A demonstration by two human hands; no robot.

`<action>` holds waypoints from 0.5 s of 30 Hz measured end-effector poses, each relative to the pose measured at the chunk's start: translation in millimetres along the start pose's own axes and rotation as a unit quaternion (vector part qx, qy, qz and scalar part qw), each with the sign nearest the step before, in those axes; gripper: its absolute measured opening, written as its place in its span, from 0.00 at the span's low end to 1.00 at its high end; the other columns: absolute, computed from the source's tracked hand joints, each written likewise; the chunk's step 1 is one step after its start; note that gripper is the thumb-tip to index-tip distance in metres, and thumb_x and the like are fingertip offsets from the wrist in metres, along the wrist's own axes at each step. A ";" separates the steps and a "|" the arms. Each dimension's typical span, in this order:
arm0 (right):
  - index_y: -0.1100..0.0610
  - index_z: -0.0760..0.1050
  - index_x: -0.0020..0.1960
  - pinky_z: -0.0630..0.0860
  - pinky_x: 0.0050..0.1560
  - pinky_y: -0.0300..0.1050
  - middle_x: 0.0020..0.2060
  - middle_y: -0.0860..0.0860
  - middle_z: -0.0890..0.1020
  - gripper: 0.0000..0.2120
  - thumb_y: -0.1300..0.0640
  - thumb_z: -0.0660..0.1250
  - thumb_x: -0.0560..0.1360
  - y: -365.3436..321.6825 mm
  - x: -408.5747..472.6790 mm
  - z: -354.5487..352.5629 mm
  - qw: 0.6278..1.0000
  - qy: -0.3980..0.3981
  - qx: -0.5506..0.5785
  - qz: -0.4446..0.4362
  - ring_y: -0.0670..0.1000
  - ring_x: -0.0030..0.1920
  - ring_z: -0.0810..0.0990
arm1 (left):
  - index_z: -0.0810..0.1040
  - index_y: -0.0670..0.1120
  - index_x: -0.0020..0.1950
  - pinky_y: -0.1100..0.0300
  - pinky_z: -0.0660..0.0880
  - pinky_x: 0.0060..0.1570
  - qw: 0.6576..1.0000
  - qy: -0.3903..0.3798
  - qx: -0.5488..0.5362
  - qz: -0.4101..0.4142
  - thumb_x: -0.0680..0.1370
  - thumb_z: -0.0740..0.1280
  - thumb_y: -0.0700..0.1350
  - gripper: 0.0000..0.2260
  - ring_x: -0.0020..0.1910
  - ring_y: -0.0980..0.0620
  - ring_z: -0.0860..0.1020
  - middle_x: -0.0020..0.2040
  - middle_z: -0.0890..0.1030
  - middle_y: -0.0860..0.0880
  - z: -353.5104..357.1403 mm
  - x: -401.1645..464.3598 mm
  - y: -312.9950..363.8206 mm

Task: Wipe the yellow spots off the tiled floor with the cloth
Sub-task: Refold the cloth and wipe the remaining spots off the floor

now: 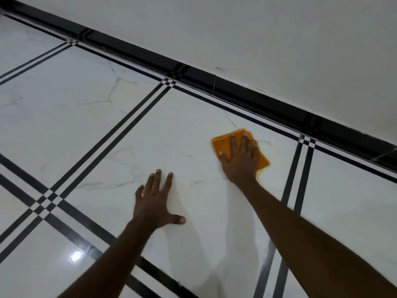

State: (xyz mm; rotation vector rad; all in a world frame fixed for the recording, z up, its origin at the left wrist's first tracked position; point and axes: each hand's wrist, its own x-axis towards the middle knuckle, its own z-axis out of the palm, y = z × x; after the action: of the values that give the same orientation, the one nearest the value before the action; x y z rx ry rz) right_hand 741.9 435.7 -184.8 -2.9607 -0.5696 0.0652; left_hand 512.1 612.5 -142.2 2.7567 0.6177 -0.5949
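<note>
Head view, near to far. Left hand [155, 198] lies flat on the white tiled floor [107, 130], fingers straight and spread, holding nothing; likely a prop for the person's weight while leaning forward. Right arm reaches further out. Right hand [240, 160] presses palm-down on the orange cloth [223, 144], fingers extended across it rather than curled round it, probably so that pressure spreads over the whole pad. Cloth lies flat under that hand, its edges showing beyond the fingertips and on both sides, well apart from the left hand. Small yellow spot [260, 172] shows at the cloth's near edge, just beside the right wrist; judged not yet wiped. Faint yellowish tint between the hands, too pale to call. Beyond: black double stripes [236, 111], dark skirting [236, 89], pale wall [257, 29].
</note>
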 end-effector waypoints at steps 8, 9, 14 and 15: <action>0.57 0.55 0.82 0.46 0.78 0.70 0.80 0.67 0.56 0.39 0.36 0.48 0.77 -36.3 -79.4 -3.1 0.993 -0.001 0.036 0.109 0.69 0.80 0.53 | 0.29 0.53 0.79 0.41 0.46 0.77 1.000 0.001 0.027 -0.009 0.65 0.69 0.74 0.61 0.80 0.43 0.33 0.79 0.28 0.44 -2.8 -1.8 3.6; 0.56 0.54 0.83 0.44 0.78 0.69 0.80 0.67 0.54 0.40 0.36 0.47 0.77 -54.0 -66.8 -2.9 0.997 -0.014 0.039 0.059 0.69 0.80 0.51 | 0.29 0.54 0.79 0.41 0.46 0.77 0.999 -0.002 0.032 -0.009 0.65 0.69 0.74 0.61 0.80 0.43 0.34 0.79 0.28 0.44 -4.0 -3.0 1.3; 0.51 0.47 0.84 0.40 0.80 0.64 0.83 0.60 0.47 0.36 0.35 0.50 0.81 -31.0 2.7 -15.3 0.996 -0.076 0.040 0.000 0.62 0.82 0.46 | 0.29 0.56 0.79 0.42 0.49 0.77 0.999 0.000 0.041 -0.010 0.63 0.67 0.76 0.61 0.80 0.45 0.35 0.79 0.29 0.47 -4.2 -3.6 -2.2; 0.51 0.48 0.84 0.43 0.80 0.64 0.83 0.60 0.49 0.36 0.35 0.49 0.81 -4.8 0.8 -14.9 0.997 -0.059 0.042 0.031 0.63 0.82 0.48 | 0.29 0.56 0.79 0.43 0.49 0.77 0.999 0.000 0.044 -0.010 0.63 0.68 0.76 0.61 0.80 0.45 0.35 0.79 0.29 0.47 -4.6 -3.5 -2.5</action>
State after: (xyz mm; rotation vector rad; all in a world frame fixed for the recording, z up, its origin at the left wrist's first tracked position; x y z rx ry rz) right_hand 741.8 438.7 -169.4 -2.9065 -0.4773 0.2662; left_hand 509.7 615.0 -137.0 2.8355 0.6344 -0.6411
